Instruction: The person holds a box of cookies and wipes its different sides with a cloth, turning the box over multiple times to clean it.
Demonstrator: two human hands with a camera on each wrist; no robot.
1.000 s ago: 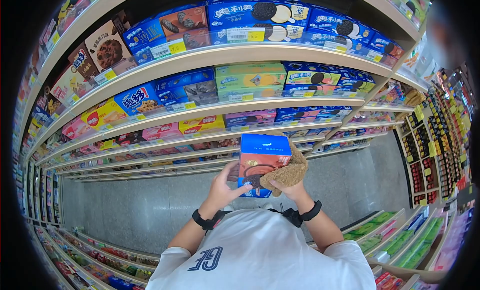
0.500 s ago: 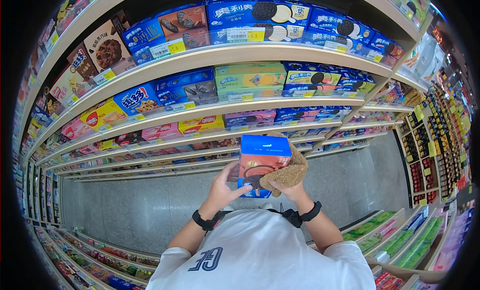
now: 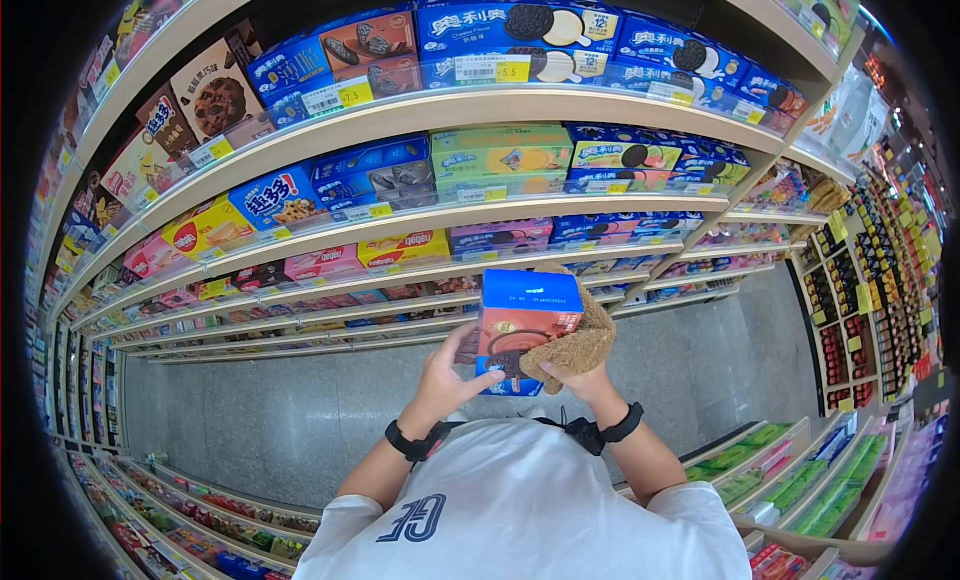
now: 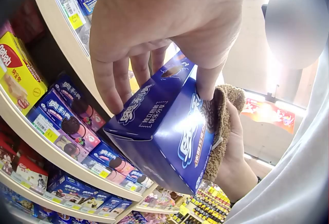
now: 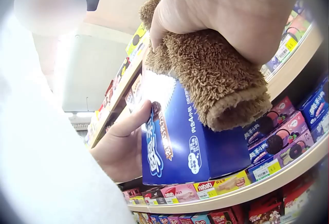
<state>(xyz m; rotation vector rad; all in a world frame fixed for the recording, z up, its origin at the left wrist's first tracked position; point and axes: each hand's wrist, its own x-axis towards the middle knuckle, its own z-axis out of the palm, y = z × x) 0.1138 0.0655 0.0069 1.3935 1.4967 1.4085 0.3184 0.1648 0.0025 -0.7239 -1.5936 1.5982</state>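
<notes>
A blue and brown cookie box [image 3: 528, 292] is held up in front of the chest. My left hand [image 3: 445, 375] grips its left side, thumb on the near face and fingers around the far side, as the left wrist view of the box [image 4: 149, 113] shows. On the other side, my right hand [image 3: 590, 382] holds a fluffy brown cloth [image 3: 585, 342] against the box. In the right wrist view the folded cloth [image 5: 216, 75] lies over the box's edge, under the right hand [image 5: 221, 13]; part of the fingers is hidden.
Ahead rise curved-looking shelves [image 3: 560, 110] stacked with blue cookie boxes [image 3: 500, 25], a green box [image 3: 500, 155] and yellow wafer boxes [image 3: 405, 248]. Grey floor [image 3: 300, 400] runs below. More low shelves [image 3: 790, 470] stand behind, and a rack [image 3: 850, 310] of small packs at right.
</notes>
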